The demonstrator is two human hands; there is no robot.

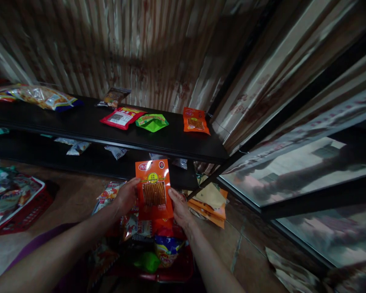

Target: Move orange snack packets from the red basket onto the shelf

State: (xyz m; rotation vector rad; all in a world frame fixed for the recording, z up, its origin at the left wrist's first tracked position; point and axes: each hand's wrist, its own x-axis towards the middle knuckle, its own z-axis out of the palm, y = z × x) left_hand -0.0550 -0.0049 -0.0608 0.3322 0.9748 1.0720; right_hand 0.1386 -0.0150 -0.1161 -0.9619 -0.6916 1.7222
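Note:
I hold an orange snack packet (152, 189) with a clear window upright in front of me, low before the black shelf. My left hand (125, 198) grips its left edge and my right hand (179, 208) grips its right edge, fingers closed on it. Below the packet sits a red basket (171, 272) full of mixed snack packets. On the black shelf (88, 126) lie a matching orange packet (195, 120), a green packet (151, 122) and a red packet (122, 117).
More packets lie at the shelf's far left (41, 97) and on the lower shelf (77, 147). A red tray of packets (9, 199) sits on the floor at left. Orange packets (212, 205) are stacked by the glass door frame at right. Corrugated metal wall behind.

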